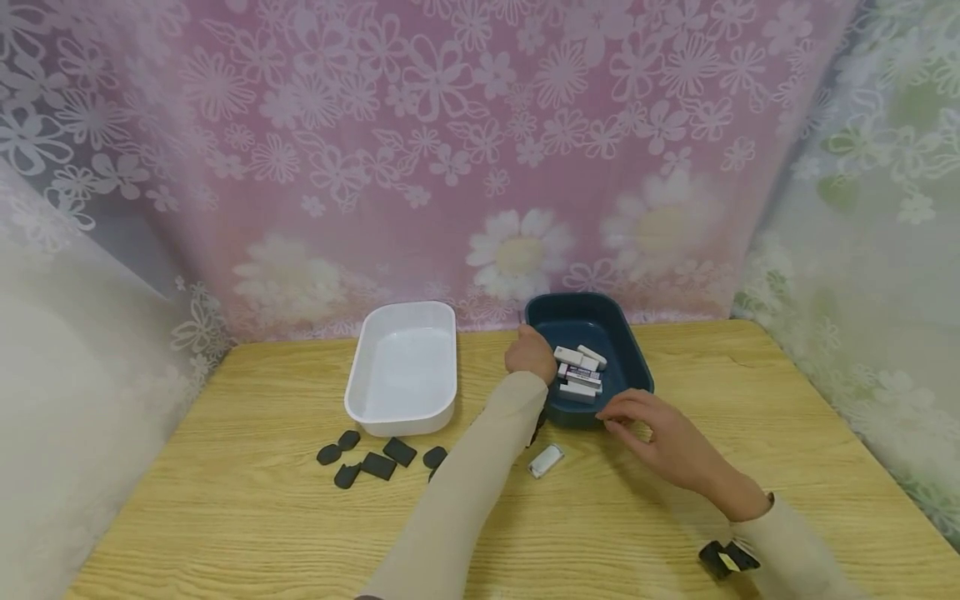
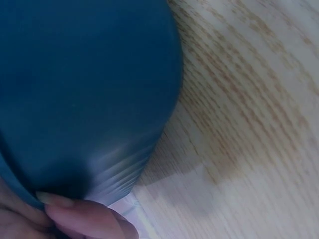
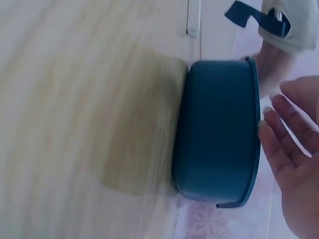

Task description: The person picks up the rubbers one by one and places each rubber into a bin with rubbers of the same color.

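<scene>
A dark blue tray [image 1: 628, 348] stands on the wooden table [image 1: 225, 517] with several white erasers [image 1: 579, 372] inside. My left hand [image 1: 531, 354] grips its left rim; in the left wrist view the thumb [image 2: 84, 217] presses on the tray [image 2: 84, 89] edge. My right hand [image 1: 618, 417] hovers at the tray's front right rim with its fingers [image 3: 279, 112] straight, one fingertip at the rim of the tray [image 3: 219, 134]. One white eraser [image 1: 545, 461] lies on the table in front of the tray.
A white tray [image 1: 360, 392] stands left of the blue one. Several flat black pieces [image 1: 375, 461] lie in front of it. A floral curtain [image 1: 480, 150] hangs behind the table and at both sides.
</scene>
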`<action>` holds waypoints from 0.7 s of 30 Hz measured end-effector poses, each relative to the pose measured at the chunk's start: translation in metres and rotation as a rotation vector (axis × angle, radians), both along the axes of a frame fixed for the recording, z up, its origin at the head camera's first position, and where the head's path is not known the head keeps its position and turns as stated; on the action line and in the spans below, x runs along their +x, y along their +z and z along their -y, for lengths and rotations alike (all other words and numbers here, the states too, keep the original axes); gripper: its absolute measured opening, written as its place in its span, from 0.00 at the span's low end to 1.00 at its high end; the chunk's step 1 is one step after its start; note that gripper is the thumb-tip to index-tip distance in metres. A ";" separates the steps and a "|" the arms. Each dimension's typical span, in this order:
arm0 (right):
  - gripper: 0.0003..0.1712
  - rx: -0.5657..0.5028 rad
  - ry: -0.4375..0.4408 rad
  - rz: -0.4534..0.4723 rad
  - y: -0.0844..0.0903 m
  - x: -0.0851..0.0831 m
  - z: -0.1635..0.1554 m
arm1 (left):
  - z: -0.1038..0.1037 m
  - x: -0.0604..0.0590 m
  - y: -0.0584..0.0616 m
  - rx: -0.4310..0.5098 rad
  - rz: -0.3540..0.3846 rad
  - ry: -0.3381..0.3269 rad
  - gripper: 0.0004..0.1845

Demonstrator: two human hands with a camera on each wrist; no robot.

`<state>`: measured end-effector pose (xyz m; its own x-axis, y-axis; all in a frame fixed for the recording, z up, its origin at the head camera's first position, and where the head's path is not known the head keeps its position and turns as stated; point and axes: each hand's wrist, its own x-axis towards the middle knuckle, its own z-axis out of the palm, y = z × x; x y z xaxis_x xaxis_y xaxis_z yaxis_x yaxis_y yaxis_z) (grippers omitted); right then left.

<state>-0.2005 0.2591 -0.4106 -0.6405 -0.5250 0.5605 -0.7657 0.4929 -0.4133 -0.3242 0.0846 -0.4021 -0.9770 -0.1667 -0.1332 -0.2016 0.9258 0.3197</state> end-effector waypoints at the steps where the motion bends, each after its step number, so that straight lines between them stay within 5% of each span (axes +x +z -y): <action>1: 0.20 -0.012 -0.013 -0.003 0.001 -0.004 -0.001 | 0.001 0.000 0.001 0.000 -0.001 0.002 0.22; 10: 0.10 -0.024 -0.226 -0.006 0.010 -0.054 -0.011 | 0.005 0.003 0.006 -0.067 -0.021 -0.019 0.24; 15: 0.18 0.040 -0.353 0.132 0.013 -0.083 -0.013 | 0.001 0.007 0.005 -0.076 -0.039 0.007 0.22; 21: 0.38 0.203 -0.470 0.417 0.015 -0.109 -0.014 | 0.000 0.005 0.003 -0.089 -0.029 0.014 0.25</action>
<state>-0.3100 0.2732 -0.3957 -0.9693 -0.2057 0.1346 -0.2455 0.8352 -0.4921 -0.3188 0.0849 -0.3995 -0.9777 -0.1905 -0.0884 -0.2066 0.9481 0.2418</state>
